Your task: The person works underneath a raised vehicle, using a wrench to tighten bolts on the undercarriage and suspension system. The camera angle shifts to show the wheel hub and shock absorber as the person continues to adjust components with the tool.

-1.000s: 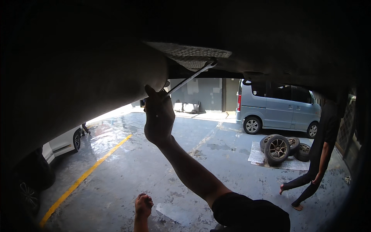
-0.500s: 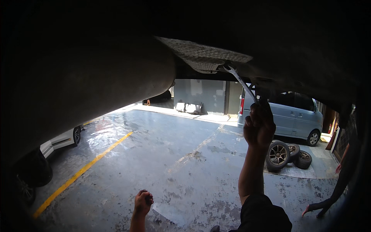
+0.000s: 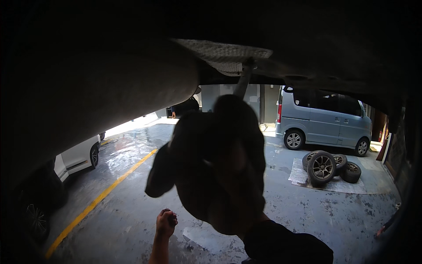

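Wheels [image 3: 322, 168] lie before the van [image 3: 323, 121] on a mat [image 3: 297, 176]; left of the van, a wrench [image 3: 243, 82], farther left a car [image 3: 80, 154].

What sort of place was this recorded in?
Probably a vehicle repair workshop: a wrench is held up near a vehicle's underside, loose alloy wheels with tyres sit on a silvery mat, and a light-blue van is parked beyond.

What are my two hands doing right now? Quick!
Left hand: closed in a loose fist; can't tell if anything's inside.
Right hand: closed, holding the wrench.
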Demonstrator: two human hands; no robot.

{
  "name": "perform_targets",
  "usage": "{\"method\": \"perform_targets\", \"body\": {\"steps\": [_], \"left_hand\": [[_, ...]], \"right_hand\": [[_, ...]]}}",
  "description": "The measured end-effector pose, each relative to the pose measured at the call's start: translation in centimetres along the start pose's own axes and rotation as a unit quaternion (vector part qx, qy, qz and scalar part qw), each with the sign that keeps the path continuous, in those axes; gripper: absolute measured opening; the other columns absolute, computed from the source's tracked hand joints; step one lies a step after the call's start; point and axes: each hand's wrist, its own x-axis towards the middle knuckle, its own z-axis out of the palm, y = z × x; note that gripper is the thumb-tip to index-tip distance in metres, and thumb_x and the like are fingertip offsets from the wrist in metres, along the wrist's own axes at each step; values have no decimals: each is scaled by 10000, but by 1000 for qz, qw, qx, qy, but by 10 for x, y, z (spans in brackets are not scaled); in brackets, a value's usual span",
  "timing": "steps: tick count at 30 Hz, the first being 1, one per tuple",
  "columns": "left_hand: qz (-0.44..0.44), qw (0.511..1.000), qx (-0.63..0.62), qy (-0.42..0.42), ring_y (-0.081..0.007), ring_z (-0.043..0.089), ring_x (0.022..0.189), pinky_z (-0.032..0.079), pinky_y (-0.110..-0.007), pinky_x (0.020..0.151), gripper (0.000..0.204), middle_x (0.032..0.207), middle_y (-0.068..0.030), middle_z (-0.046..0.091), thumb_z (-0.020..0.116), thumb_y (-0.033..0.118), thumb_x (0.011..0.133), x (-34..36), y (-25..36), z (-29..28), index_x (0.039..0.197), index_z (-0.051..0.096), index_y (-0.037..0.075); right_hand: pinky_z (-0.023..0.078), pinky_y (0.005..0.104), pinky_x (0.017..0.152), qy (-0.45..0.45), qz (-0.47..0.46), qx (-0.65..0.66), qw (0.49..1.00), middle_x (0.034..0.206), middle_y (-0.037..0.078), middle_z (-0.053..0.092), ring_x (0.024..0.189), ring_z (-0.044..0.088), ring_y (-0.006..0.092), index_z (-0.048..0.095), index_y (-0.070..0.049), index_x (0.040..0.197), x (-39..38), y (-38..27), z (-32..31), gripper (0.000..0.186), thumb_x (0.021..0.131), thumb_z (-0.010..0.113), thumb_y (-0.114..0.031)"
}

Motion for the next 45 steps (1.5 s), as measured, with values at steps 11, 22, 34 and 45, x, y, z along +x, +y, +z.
{"method": "perform_targets", "body": {"steps": [11,22,34,45], "left_hand": [[-34,999,14,0,-189,564,532,472,-326,466,59,695,-77,601,587,51,840,-4,6,-8,873,565,94],[1,981,75,-181,-168,548,519,459,-299,466,96,681,-92,595,615,41,842,32,60,151,930,576,36],[69,992,55,-91,-170,560,540,453,-300,472,80,687,-89,595,604,63,844,2,49,93,921,586,54],[52,992,33,-113,-168,548,511,438,-287,453,69,702,-91,598,592,70,864,11,83,92,932,587,60]], "right_hand": [[508,321,642,14,-170,-695,699,962,112,646,853,599,168,689,2,979,36,-57,-221,173,872,553,2],[557,306,574,-16,-324,-562,761,1087,222,634,765,659,234,604,57,1109,31,-144,-103,259,965,515,-140],[542,333,628,-75,-137,-127,980,966,137,640,782,636,232,467,4,1241,7,-5,-10,386,970,498,-270],[435,328,746,-57,-167,-759,627,809,11,689,796,546,197,684,-106,829,30,-8,-180,104,750,703,-40]]}}
